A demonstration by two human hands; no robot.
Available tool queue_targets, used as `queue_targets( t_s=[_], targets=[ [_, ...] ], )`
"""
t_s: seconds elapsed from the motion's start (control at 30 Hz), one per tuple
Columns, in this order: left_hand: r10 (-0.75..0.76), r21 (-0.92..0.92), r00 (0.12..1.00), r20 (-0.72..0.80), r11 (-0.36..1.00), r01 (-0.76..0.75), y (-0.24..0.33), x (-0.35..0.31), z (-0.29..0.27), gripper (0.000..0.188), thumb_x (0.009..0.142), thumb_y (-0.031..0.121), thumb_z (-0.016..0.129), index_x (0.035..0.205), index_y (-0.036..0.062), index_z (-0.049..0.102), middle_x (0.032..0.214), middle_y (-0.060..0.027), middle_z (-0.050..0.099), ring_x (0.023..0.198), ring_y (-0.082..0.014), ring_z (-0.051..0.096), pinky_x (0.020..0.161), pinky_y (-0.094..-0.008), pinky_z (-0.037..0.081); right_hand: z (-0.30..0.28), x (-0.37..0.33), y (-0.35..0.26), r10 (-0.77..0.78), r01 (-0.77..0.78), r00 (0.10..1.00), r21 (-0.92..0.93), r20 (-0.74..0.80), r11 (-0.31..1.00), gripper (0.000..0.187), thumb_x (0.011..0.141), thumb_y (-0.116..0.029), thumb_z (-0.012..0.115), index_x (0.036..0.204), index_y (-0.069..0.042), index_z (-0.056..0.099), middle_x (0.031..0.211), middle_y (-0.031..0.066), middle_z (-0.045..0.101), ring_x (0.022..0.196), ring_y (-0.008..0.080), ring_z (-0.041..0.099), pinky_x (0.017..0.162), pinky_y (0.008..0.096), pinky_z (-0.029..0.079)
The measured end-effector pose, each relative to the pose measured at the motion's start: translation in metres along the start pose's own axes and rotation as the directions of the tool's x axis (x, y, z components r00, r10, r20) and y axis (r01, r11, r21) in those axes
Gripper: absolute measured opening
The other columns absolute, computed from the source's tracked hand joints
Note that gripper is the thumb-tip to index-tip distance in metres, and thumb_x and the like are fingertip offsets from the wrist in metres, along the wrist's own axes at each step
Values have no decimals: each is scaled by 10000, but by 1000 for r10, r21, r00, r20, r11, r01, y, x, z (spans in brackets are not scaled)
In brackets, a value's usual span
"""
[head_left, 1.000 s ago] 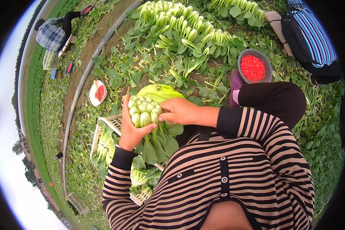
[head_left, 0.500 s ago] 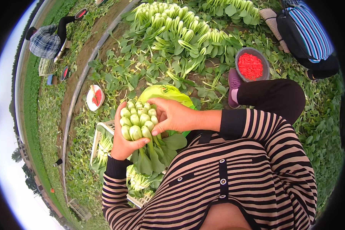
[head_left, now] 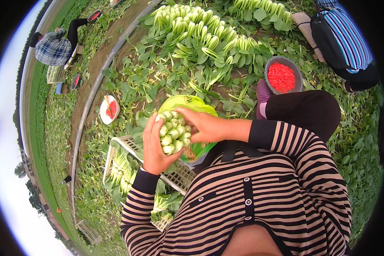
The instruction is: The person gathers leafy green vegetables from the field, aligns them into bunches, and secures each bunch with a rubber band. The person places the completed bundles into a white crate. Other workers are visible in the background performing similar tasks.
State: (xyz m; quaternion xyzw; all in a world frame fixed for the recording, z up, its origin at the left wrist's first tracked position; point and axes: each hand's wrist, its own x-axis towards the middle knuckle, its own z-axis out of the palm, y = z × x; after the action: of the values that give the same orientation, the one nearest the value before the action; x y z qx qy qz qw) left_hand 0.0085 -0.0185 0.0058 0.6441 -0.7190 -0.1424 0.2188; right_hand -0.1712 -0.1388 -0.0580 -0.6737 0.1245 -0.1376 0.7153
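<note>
Between my two hands is a bundle of bok choy, its pale green stem ends packed together and facing up. My left hand wraps round its left side, thumb along the near edge. On the right side, my right hand clasps the bundle with fingers curled behind it. The leaves are mostly hidden beneath the stems and hands. A yellow-green bag or lining shows just behind and under the bundle. Close by my left forearm stands a cream plastic crate with more bok choy in it.
Rows of bok choy lie on the leafy ground ahead. A grey bowl of red bands sits by my shoe. A white dish holds more red pieces. Other people crouch at far left and upper right. A grey pipe crosses the left.
Both hands have moved slightly right with the bok choy bundle, and it has tilted so its stem ends face me more. More of the crate's rim and the bag now shows.
</note>
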Motion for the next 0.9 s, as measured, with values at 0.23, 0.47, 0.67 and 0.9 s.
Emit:
queue_targets(
  t_s=[0.23,0.47,0.67,0.9],
  targets=[
    [4,90,1000,18,996,-5,9,16,15,1080,561,163,884,1457,44,291,1470,-232,354,1322,-410,382,1105,-468,305,-47,8,20,-170,139,979,-237,-114,961,574,842,-7,596,1398,-28,454,1034,158,664,1005,249,649,897,352,506],
    [23,114,1000,11,993,-24,5,11,13,1140,578,188,884,1482,-12,218,1470,-240,355,1325,-406,384,1099,-475,302,-38,35,15,-137,122,983,-122,-119,985,288,890,-21,568,1168,5,639,1086,151,681,1007,245,655,894,340,501],
    [-56,108,998,38,993,52,5,10,8,1181,586,186,878,1491,-51,156,1485,-245,335,1328,-406,380,1115,-450,291,-33,52,18,-147,121,986,-278,-74,953,275,861,-73,582,1122,-64,666,993,165,684,944,350,642,837,411,494],
    [-140,51,990,17,989,139,10,10,14,1102,581,123,823,1475,-66,207,1458,-255,365,1317,-421,383,1121,-464,284,-49,30,44,-292,210,885,-248,-362,946,332,857,-156,598,1146,5,629,1012,187,672,938,358,643,842,416,507]
  ],
)
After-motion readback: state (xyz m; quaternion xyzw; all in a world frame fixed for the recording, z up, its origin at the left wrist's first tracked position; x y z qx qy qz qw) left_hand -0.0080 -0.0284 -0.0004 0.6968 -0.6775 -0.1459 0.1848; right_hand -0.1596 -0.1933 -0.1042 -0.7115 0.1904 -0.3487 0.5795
